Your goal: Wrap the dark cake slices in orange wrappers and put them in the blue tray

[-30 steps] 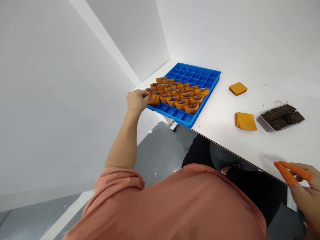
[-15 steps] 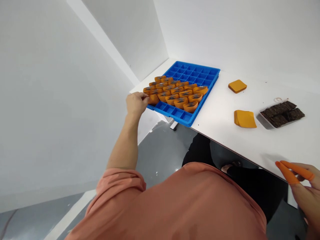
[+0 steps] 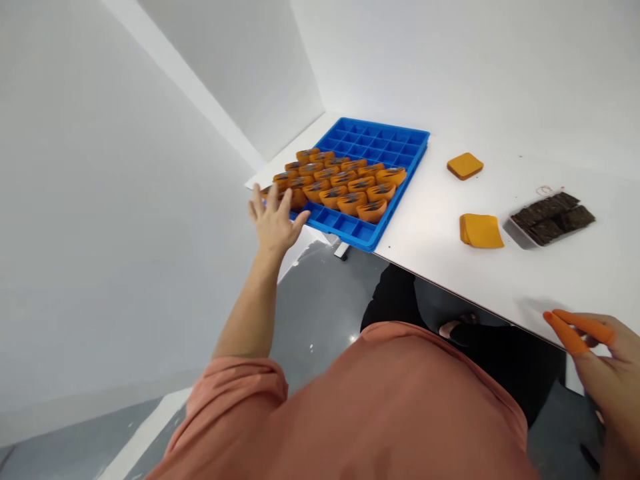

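Note:
At the near left corner of the blue divided tray (image 3: 371, 241), my left hand (image 3: 274, 223) is spread open with nothing in it. Its fingers partly cover the folded orange wraps there. Several such wraps, one of them this orange wrap (image 3: 372, 211), stand in rows in the tray, with dark edges showing inside. My right hand (image 3: 603, 353) is over the near right edge of the table, wearing orange finger cots (image 3: 567, 332) on thumb and forefinger. Those two fingertips are brought together, and I cannot make out anything between them.
A white table (image 3: 430, 213) carries everything. Right of the tray lie a neat stack of orange squares (image 3: 465, 166) and a looser stack of orange sheets (image 3: 483, 231). Beside them stands a clear container of dark brown flat pieces (image 3: 550, 217). Walls border the table's far side.
My left hand has let go of an orange wrap at the tray's near left corner and spread its fingers. My right hand keeps its pinched pose. The whole view has shifted slightly.

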Available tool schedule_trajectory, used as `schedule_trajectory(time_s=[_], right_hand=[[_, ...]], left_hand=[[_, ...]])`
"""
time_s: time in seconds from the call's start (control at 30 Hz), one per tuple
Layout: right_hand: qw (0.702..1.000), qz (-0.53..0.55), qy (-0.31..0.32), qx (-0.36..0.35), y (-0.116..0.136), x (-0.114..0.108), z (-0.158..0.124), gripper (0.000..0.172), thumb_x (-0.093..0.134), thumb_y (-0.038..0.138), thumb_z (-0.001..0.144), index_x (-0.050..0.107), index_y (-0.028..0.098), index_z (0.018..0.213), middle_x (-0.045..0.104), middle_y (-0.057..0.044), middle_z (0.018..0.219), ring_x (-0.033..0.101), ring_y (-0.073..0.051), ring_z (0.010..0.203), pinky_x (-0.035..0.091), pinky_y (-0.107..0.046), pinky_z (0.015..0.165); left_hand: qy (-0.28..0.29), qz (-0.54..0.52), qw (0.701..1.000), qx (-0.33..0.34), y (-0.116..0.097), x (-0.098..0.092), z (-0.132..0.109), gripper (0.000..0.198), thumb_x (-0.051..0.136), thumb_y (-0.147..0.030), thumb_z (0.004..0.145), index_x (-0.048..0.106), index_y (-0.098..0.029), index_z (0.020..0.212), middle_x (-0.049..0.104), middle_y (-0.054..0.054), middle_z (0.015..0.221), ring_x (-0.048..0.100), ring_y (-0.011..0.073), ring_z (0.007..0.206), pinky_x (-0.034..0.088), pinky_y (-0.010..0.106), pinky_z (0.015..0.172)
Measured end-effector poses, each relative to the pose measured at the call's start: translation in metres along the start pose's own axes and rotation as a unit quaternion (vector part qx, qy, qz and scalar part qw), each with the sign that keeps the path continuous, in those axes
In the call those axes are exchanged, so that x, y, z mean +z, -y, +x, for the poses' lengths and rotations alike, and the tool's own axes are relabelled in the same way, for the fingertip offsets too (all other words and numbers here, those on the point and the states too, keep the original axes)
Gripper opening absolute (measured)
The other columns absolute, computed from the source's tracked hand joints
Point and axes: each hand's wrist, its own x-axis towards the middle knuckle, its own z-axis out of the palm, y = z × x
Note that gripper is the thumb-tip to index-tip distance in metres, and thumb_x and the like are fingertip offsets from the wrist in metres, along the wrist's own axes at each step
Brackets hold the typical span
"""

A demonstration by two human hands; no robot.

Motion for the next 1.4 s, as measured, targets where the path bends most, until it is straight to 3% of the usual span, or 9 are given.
schedule_trajectory(time_s=[0.1, 0.2, 0.33, 0.43, 0.53, 0.73, 1.0, 1.27, 1.4], right_hand=[[0.996, 0.069, 0.002, 0.051, 0.009, -0.006, 0.015, 0.014, 0.073, 0.057, 0.094, 0.082, 0.046, 0.095, 0.083, -0.006, 0.104, 0.07, -0.033, 0.076, 0.056, -0.053, 0.067], [0.989, 0.107, 0.0, 0.097, 0.011, -0.005, 0.048, 0.021, 0.078, 0.051, 0.087, 0.086, 0.032, 0.092, 0.083, -0.01, 0.099, 0.07, -0.03, 0.08, 0.057, -0.049, 0.079], [0.981, 0.133, 0.013, 0.142, 0.004, 0.008, 0.118, 0.022, 0.083, 0.043, 0.084, 0.088, 0.025, 0.095, 0.083, -0.007, 0.097, 0.073, -0.027, 0.088, 0.055, -0.042, 0.083], [0.984, 0.093, 0.028, 0.151, 0.0, 0.018, 0.17, 0.024, 0.084, 0.042, 0.088, 0.089, 0.022, 0.101, 0.075, -0.004, 0.08, 0.068, -0.025, 0.081, 0.05, -0.037, 0.075], [0.981, 0.035, 0.089, 0.167, -0.001, 0.026, 0.204, 0.023, 0.085, 0.04, 0.089, 0.089, 0.024, 0.104, 0.079, -0.005, 0.095, 0.068, -0.024, 0.088, 0.05, -0.036, 0.079], [0.968, 0.001, 0.17, 0.184, -0.008, 0.035, 0.22, 0.017, 0.084, 0.039, 0.092, 0.085, 0.023, 0.086, 0.078, -0.005, 0.092, 0.066, -0.022, 0.083, 0.049, -0.036, 0.076], [0.963, 0.104, 0.109, 0.225, -0.008, 0.028, 0.217, 0.013, 0.088, 0.029, 0.088, 0.082, 0.019, 0.083, 0.062, -0.003, 0.074, 0.056, -0.018, 0.075, 0.045, -0.036, 0.071], [0.943, 0.193, 0.04, 0.268, -0.024, 0.028, 0.223, 0.02, 0.088, 0.021, 0.088, 0.07, 0.015, 0.08, 0.054, -0.002, 0.072, 0.05, -0.016, 0.073, 0.04, -0.034, 0.066], [0.891, 0.292, 0.002, 0.348, -0.041, 0.03, 0.228, 0.024, 0.085, 0.019, 0.086, 0.062, 0.02, 0.078, 0.051, 0.001, 0.068, 0.041, -0.012, 0.063, 0.03, -0.031, 0.056]], left_hand=[[-0.058, -0.036, 0.997, 0.017, -0.022, -0.006, -0.016, 0.068, 0.061, -0.068, 0.098, 0.065, -0.026, 0.151, 0.05, 0.017, 0.173, 0.024, 0.0463, 0.171, 0.023, 0.071, 0.135], [-0.119, -0.105, 0.981, 0.111, -0.062, -0.012, -0.036, 0.053, 0.06, -0.062, 0.1, 0.068, -0.032, 0.143, 0.067, 0.013, 0.154, 0.056, 0.0394, 0.151, 0.041, 0.068, 0.128], [-0.065, -0.255, 0.93, 0.254, -0.133, 0.002, -0.072, 0.031, 0.072, -0.042, 0.098, 0.075, -0.039, 0.128, 0.08, 0.009, 0.125, 0.078, 0.034, 0.113, 0.064, 0.057, 0.1], [-0.01, -0.332, 0.888, 0.319, -0.182, 0.025, -0.093, 0.027, 0.076, -0.029, 0.097, 0.078, -0.038, 0.123, 0.083, 0.006, 0.107, 0.08, 0.0301, 0.094, 0.067, 0.049, 0.083], [0.025, -0.356, 0.869, 0.344, -0.212, 0.042, -0.101, 0.027, 0.077, -0.023, 0.098, 0.078, -0.037, 0.121, 0.084, 0.005, 0.102, 0.081, 0.027, 0.088, 0.067, 0.045, 0.077], [0.061, -0.37, 0.861, 0.343, -0.224, 0.049, -0.101, 0.021, 0.076, -0.024, 0.099, 0.08, -0.036, 0.115, 0.085, 0.005, 0.099, 0.082, 0.0259, 0.085, 0.067, 0.043, 0.074], [0.125, -0.374, 0.858, 0.329, -0.242, 0.053, -0.091, 0.01, 0.074, -0.034, 0.102, 0.082, -0.032, 0.108, 0.085, 0.008, 0.102, 0.082, 0.0269, 0.092, 0.069, 0.045, 0.081], [0.176, -0.361, 0.86, 0.317, -0.278, 0.063, -0.062, 0.022, 0.068, -0.047, 0.104, 0.083, -0.03, 0.105, 0.085, 0.009, 0.106, 0.08, 0.0279, 0.1, 0.067, 0.047, 0.093], [0.156, -0.337, 0.877, 0.304, -0.294, 0.079, -0.048, 0.024, 0.069, -0.047, 0.103, 0.083, -0.028, 0.108, 0.085, 0.008, 0.108, 0.079, 0.0277, 0.099, 0.065, 0.045, 0.093]])
